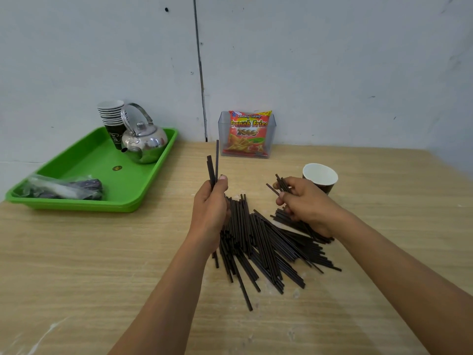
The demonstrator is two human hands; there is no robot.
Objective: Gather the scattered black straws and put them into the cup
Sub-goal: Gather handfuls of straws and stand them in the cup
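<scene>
Wood-grain tabletop point(102, 278), grey wall point(332, 73) behind. Nearest me, centre: pile of black straws point(266, 244), lying flat and fanned out. My left hand point(210, 208) is raised at the pile's left edge, fingers curled round a few upright straws point(213, 165). My right hand point(304, 201) is over the pile's right side, fingers pinching a small bunch point(281, 184). Just beyond it stands the paper cup point(320, 175), upright. Far left: green tray point(84, 203) carrying a plastic bag point(64, 189), steel kettle point(144, 142) and stacked cups point(111, 114). Far centre, against the wall: snack packet point(247, 134) in a clear holder point(272, 134).
</scene>
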